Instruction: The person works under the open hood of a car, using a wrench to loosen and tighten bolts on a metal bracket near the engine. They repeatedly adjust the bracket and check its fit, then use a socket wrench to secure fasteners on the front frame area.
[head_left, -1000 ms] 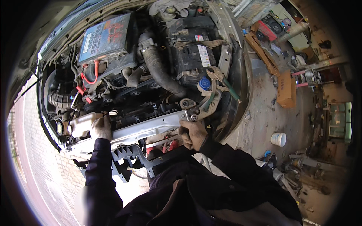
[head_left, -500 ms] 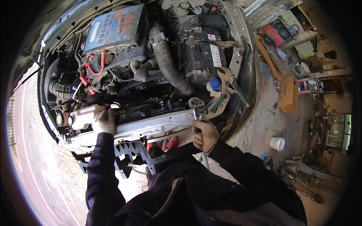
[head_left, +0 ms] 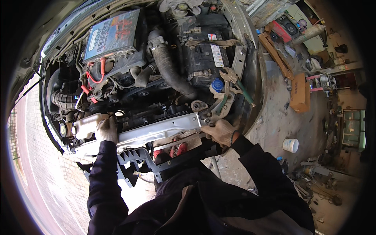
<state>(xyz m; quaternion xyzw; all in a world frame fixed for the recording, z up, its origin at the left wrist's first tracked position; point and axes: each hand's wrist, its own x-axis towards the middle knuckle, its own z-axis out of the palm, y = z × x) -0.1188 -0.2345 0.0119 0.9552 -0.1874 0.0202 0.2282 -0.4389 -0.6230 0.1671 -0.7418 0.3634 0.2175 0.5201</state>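
Note:
A silver metal crossbar (head_left: 158, 130) runs along the front of an open car engine bay. My left hand (head_left: 106, 131), in a pale knitted glove, curls over its left part, right beside a whitish plastic reservoir (head_left: 88, 126). At the bar's right end is my right hand (head_left: 221, 133), gloved too; its fingers are bent and the forefinger points left to the bar's end. Whatever that hand may hold is hidden. Just beyond it, green-handled locking pliers (head_left: 244, 93) lie with open jaws by a blue cap (head_left: 217, 85). Below the bar hangs a black plastic panel (head_left: 135, 156).
A black battery (head_left: 201, 58), a ribbed hose (head_left: 166, 70) and a blue-topped box (head_left: 111, 33) with red cables fill the bay. On the floor to the right are a cardboard box (head_left: 300, 93), a white bucket (head_left: 290, 145) and scattered parts.
My right hand has shifted right and turned, from a fist below the bar's end to a forefinger pointing left. My left hand keeps its place on the bar. The whole view has shifted slightly.

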